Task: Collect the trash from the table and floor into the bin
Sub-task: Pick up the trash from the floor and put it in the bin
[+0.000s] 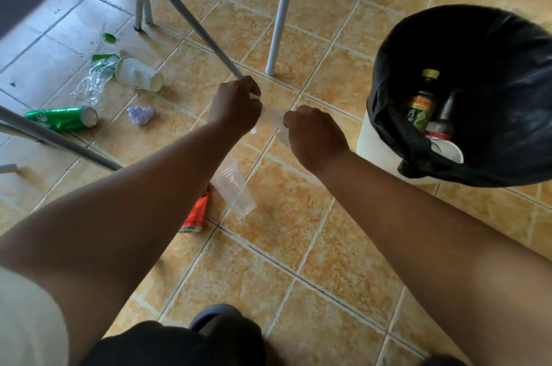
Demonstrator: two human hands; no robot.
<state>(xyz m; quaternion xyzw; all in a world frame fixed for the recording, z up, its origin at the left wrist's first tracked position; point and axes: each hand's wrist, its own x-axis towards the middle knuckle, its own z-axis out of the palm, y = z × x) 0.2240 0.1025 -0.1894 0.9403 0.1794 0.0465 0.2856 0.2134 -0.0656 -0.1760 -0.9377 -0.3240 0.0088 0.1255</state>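
Observation:
My left hand (pixel 236 106) and my right hand (pixel 313 132) are both closed on a thin clear plastic piece (pixel 272 116) stretched between them, low over the tiled floor. A clear plastic cup (pixel 234 188) lies on its side below my hands, next to a red can (pixel 195 213). Further left lie a crumpled white paper ball (pixel 141 115), a green can (pixel 64 118), a white paper cup (pixel 139 77) and a crushed clear bottle with a green label (pixel 94 79). The bin (pixel 466 97) with a black liner stands at the right, holding bottles and a cup.
Grey and white table or chair legs (pixel 279 16) stand just beyond my hands, one slanted leg (pixel 185 13) ending by my left hand. Another grey bar (pixel 53 141) crosses at the left. A green scrap (pixel 109 37) lies near the far legs. My knee and shoe show at the bottom.

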